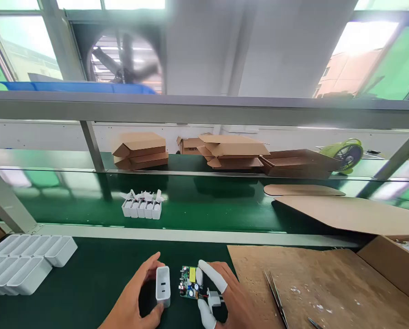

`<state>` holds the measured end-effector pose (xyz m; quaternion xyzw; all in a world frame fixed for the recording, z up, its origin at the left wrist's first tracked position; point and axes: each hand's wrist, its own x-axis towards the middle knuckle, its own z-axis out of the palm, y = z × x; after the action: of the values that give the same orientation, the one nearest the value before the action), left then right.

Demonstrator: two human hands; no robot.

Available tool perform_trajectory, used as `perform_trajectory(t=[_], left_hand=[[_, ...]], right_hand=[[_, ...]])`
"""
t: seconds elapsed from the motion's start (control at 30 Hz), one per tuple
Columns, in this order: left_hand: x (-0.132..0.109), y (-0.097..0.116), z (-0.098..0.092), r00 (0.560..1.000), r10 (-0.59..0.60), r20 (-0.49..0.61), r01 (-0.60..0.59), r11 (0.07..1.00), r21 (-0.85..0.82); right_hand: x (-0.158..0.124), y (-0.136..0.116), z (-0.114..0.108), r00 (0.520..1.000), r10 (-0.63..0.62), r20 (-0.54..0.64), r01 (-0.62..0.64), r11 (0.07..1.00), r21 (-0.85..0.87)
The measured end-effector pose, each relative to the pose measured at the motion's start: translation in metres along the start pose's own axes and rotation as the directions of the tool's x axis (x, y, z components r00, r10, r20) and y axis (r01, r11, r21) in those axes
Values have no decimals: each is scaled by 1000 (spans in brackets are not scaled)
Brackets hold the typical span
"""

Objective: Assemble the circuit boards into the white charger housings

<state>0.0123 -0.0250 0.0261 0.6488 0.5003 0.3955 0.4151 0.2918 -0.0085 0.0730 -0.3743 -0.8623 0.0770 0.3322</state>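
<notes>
At the near edge of the green bench my left hand (135, 297) has its fingers clamped round the small white plastic charger shell (163, 286), my right hand (225, 292) pinches the little green circuit board (189, 282) just beside it, so I should line them up straight and go slowly.

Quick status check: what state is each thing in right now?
Left hand: holds white shell upright.
Right hand: holds circuit board, finger cots on.
Five shells: in a row on belt.
Empty shells: lying in rows.
Boxes: folded, stacked.
Tweezers: lying on cardboard.
</notes>
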Motion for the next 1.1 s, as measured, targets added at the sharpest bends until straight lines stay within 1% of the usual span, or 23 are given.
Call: perform_trajectory(t=[0.07,0.1,0.13,0.17,0.23,0.3,0.37,0.43,0.47,0.5,0.53,0.57,0.63,0.7,0.77,0.83,1.0,1.1], left_hand=[[2,2,1,989,-12,-147,29,993,117],[3,3,1,981,-18,-193,51,985,163],[3,4,1,978,-22,-209,63,979,194],[3,5,1,979,-21,-202,64,976,207],[1,6,1,988,-23,-150,52,980,194],[-1,6,3,998,-37,-57,45,989,142],[-2,5,6,995,-80,54,74,993,92],[-2,3,10,987,-105,125,95,992,82],[-2,3,12,989,-87,123,75,993,96],[-1,2,13,995,-39,94,27,992,121],[-1,1,15,998,35,49,-42,987,157],[-1,1,17,993,120,0,-118,973,198],[-2,-1,22,963,262,-68,-235,933,273],[-3,-3,26,942,324,-87,-284,908,310],[-4,-4,30,932,350,-94,-308,901,307],[-5,-5,33,932,345,-112,-301,908,290],[-6,-8,35,963,219,-154,-169,944,282],[-6,-11,35,968,198,-156,-147,947,286]], right_hand=[[1,0,1,997,-58,-47,53,993,-101],[1,0,2,995,-73,-66,63,987,-147],[2,0,2,994,-79,-77,64,981,-182],[2,-1,2,993,-81,-90,61,977,-204],[3,-2,1,992,-70,-107,44,974,-224],[3,-3,0,993,-47,-113,23,979,-200],[1,-4,2,988,-57,-141,39,992,-122],[-2,-3,5,983,-88,-162,85,996,-25],[-3,-2,7,982,-106,-158,107,994,1],[-5,-2,8,984,-115,-135,117,993,4],[-6,-2,8,987,-128,-101,127,992,-17],[-7,-2,8,987,-151,-61,148,988,-51],[-8,-5,6,977,-213,-4,210,968,-135],[-7,-8,4,968,-251,20,250,948,-199],[-5,-12,2,969,-248,4,241,938,-247],[-3,-17,1,970,-241,-18,227,933,-281],[-4,-22,4,979,-200,-31,182,937,-298],[-6,-21,9,977,-203,-69,174,938,-299]])
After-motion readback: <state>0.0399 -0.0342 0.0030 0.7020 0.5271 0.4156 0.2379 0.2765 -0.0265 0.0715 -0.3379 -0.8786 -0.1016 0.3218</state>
